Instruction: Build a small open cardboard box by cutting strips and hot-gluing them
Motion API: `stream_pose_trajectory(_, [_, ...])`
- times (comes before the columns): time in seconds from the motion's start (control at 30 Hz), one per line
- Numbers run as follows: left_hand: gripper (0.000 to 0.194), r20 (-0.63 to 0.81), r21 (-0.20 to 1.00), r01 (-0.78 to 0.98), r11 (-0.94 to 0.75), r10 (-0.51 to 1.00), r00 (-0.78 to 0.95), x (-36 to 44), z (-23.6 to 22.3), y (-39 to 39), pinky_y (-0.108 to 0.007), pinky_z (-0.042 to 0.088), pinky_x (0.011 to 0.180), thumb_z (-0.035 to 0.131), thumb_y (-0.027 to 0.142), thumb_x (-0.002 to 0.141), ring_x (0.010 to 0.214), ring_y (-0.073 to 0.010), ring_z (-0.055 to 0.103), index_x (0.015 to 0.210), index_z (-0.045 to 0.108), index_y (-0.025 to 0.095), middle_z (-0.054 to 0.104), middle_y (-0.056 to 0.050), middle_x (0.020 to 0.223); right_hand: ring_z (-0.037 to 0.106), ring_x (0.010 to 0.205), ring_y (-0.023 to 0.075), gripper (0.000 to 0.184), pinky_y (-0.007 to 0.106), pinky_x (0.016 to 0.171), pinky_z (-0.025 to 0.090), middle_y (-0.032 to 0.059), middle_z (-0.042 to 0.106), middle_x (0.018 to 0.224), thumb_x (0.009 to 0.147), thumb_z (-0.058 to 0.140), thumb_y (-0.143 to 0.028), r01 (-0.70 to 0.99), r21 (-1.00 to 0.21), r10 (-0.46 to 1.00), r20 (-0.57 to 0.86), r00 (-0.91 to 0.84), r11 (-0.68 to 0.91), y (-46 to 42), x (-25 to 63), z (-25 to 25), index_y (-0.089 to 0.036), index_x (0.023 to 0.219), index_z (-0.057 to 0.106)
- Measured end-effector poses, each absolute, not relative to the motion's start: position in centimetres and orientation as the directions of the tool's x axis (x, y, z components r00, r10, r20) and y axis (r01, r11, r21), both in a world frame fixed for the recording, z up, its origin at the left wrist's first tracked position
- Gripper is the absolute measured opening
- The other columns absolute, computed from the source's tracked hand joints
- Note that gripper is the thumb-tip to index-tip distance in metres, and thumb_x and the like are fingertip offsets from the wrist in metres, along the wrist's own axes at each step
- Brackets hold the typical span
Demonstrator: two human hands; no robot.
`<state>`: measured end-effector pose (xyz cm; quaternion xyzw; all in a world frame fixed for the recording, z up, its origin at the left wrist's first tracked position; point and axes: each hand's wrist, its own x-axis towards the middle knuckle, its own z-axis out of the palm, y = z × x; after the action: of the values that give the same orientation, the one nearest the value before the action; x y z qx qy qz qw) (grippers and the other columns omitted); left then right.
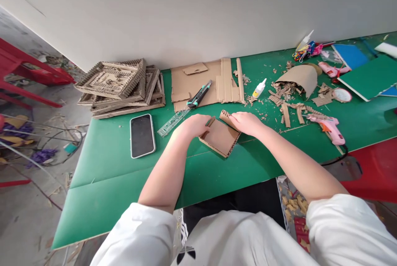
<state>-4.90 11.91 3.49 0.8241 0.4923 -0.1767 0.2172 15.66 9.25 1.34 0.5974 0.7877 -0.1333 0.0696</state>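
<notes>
A small square cardboard piece (221, 137) with corrugated edges lies on the green table in front of me. My left hand (197, 125) is closed on its left side, with the thumb over the top. My right hand (246, 123) pinches a narrow corrugated cardboard strip (228, 118) along the piece's far right side; whether the strip is joined to it I cannot tell. Just beyond my left hand lie a clear ruler (173, 121) and a teal and black utility knife (200, 94), which rests partly on a larger cardboard sheet (201, 82).
Stacked corrugated cardboard frames (119, 86) stand at the back left, behind a phone (142, 136). To the right are a glue bottle (259, 89), cardboard scraps (285, 115), a curved cardboard piece (299, 78) and a pink glue gun (330, 129) with its cord over the table edge.
</notes>
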Motion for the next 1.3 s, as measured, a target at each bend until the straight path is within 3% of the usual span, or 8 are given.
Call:
stream_pose_trajectory(0.27, [0.04, -0.498, 0.204, 0.886, -0.416, 0.736, 0.46, -4.94, 3.48, 11.89, -0.03, 0.049, 0.081, 0.052, 0.027, 0.087, 0.104, -0.0242, 0.063, 0.127, 0.052, 0.023, 0.067, -0.007, 0.114, 0.063, 0.086, 0.0189, 0.041, 0.026, 0.056, 0.03, 0.0062, 0.069, 0.101, 0.099, 0.022, -0.035, 0.935, -0.187, 0.891, -0.295, -0.346, 0.301, 9.0, 15.13, 1.3, -0.02, 0.089, 0.058])
stream_pose_trajectory(0.57, [0.038, -0.487, 0.203, 0.884, -0.422, 0.74, 0.465, -4.92, 3.3, 11.88, -0.031, 0.049, 0.08, 0.054, 0.025, 0.086, 0.105, -0.0253, 0.063, 0.124, 0.054, 0.023, 0.066, -0.008, 0.114, 0.062, 0.088, 0.0192, 0.041, 0.027, 0.057, 0.03, 0.0067, 0.068, 0.103, 0.099, 0.022, -0.037, 0.919, -0.239, 0.891, -0.262, -0.372, 0.314, 9.04, 15.32, 0.72, -0.02, 0.09, 0.058])
stream_pose_trajectory(0.8, [0.033, -0.48, 0.213, 0.883, -0.418, 0.742, 0.467, -4.96, 3.41, 11.79, -0.031, 0.049, 0.077, 0.054, 0.024, 0.084, 0.101, -0.0257, 0.063, 0.117, 0.056, 0.022, 0.067, -0.009, 0.111, 0.062, 0.095, 0.0207, 0.045, 0.027, 0.066, 0.035, 0.0069, 0.068, 0.108, 0.099, 0.021, -0.039, 0.916, -0.281, 0.884, -0.29, -0.367, 0.288, 9.5, 15.43, 0.49, -0.021, 0.091, 0.061])
stream_pose_trajectory(1.03, [0.022, -0.483, 0.218, 0.884, -0.413, 0.741, 0.466, -4.88, 3.93, 11.56, -0.029, 0.049, 0.073, 0.054, 0.021, 0.082, 0.096, -0.0245, 0.065, 0.103, 0.06, 0.02, 0.068, -0.009, 0.106, 0.061, 0.102, 0.0205, 0.05, 0.026, 0.072, 0.039, 0.0065, 0.067, 0.116, 0.099, 0.016, -0.04, 0.912, -0.316, 0.884, -0.301, -0.356, 0.26, 9.36, 15.33, 0.69, -0.022, 0.105, 0.063])
stream_pose_trajectory(1.3, [0.038, -0.496, 0.208, 0.886, -0.415, 0.735, 0.461, -4.97, 3.75, 11.68, -0.029, 0.049, 0.079, 0.052, 0.024, 0.085, 0.103, -0.0242, 0.063, 0.122, 0.054, 0.023, 0.067, -0.007, 0.114, 0.059, 0.073, 0.0159, 0.037, 0.024, 0.056, 0.03, 0.0053, 0.068, 0.089, 0.095, 0.034, -0.047, 0.934, -0.243, 0.911, -0.26, -0.322, 0.261, 9.25, 15.79, 0.54, -0.021, 0.082, 0.057])
